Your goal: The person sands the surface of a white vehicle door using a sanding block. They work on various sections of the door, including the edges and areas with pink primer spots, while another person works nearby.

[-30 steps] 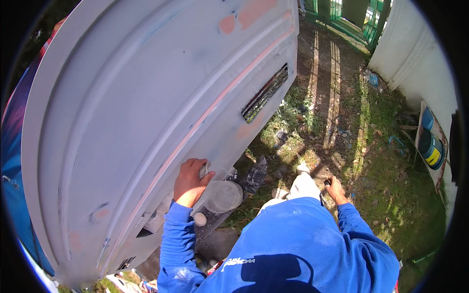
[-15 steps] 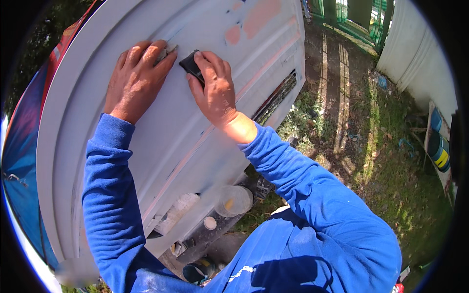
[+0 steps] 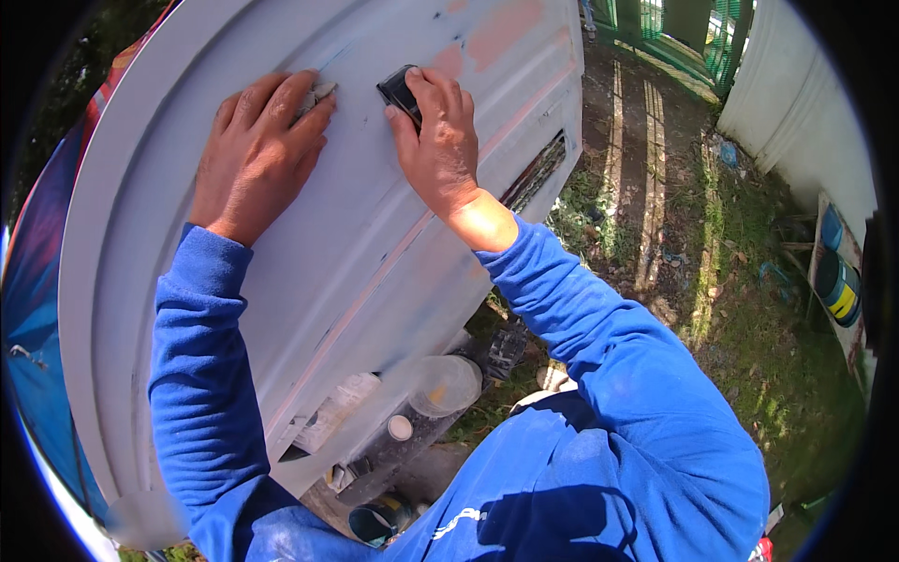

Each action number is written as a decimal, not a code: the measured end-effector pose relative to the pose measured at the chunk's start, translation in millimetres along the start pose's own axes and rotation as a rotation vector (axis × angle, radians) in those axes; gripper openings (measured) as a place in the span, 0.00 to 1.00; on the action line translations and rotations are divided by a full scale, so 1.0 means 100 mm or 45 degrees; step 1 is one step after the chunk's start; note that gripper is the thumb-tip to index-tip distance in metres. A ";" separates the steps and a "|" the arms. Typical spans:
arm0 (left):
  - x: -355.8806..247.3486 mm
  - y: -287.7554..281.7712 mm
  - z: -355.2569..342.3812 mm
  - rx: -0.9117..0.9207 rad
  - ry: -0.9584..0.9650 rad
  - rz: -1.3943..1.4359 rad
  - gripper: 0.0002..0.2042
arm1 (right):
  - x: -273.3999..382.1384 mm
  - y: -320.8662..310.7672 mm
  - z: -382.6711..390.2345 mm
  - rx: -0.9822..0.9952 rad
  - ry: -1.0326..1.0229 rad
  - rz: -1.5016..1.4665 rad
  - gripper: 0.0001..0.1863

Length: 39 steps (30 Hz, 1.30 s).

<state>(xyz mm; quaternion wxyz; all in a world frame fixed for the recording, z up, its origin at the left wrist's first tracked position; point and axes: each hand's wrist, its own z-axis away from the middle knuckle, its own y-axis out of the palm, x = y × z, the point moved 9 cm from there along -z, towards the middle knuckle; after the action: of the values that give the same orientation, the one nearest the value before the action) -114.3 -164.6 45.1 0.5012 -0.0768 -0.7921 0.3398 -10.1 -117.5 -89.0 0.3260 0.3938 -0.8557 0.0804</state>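
Right hand is gripping a black block, apparently against the ribbed panel; since hanging beside the person's leg it has risen onto the panel, then shifted away from the left hand, so the block is now meeting an area nearer the panel's pink patches. Left hand is clasping a crumpled greyish wad near the panel's curved rim. Matte and pale grey, the panel is bowing in long raised ridges; a translucent round tub is sitting beside its lower edge.

The panel is pale grey (with salmon-pink patches), the block black, the sleeves blue.
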 end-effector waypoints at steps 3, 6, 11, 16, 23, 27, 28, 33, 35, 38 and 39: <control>0.00 0.03 -0.04 0.031 -0.014 0.019 0.17 | 0.40 0.14 0.34 0.181 -0.236 0.003 0.26; 0.02 0.03 -0.01 0.059 -0.019 0.002 0.17 | 0.32 0.17 0.30 0.222 -0.364 -0.041 0.26; 0.04 0.13 -0.02 0.123 -0.021 -0.002 0.23 | 0.19 0.14 0.31 0.111 -0.144 -0.041 0.27; 0.06 0.06 0.00 0.094 0.010 0.007 0.23 | 0.02 0.18 -0.28 -0.063 -0.085 -0.057 0.34; 0.06 0.06 0.08 0.082 -0.003 0.001 0.22 | 0.17 0.20 -0.04 0.079 -0.305 -0.020 0.29; 0.07 0.01 0.09 0.050 0.016 -0.013 0.22 | 0.22 0.12 0.11 0.037 -0.248 0.010 0.27; 0.06 0.10 0.04 0.014 0.022 0.019 0.22 | 0.16 0.14 0.29 0.099 -0.274 0.034 0.26; 0.06 0.03 0.14 0.019 0.020 0.017 0.24 | 0.18 0.18 -0.39 -0.042 -0.323 -0.008 0.31; 0.05 0.01 0.10 0.015 0.025 0.017 0.24 | 0.21 0.17 -0.07 -0.009 -0.291 -0.057 0.31; 0.07 0.07 0.11 0.025 0.015 0.043 0.25 | 0.26 0.17 0.30 0.102 -0.395 -0.122 0.32; 0.09 0.07 0.14 0.013 0.006 0.033 0.25 | 0.29 0.20 0.17 0.099 -0.437 -0.140 0.33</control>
<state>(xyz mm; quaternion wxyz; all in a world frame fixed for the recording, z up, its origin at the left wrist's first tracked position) -131.7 -161.8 43.6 0.4990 -0.0852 -0.7882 0.3499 -47.0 -128.9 -81.7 0.1637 0.4601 -0.8722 0.0270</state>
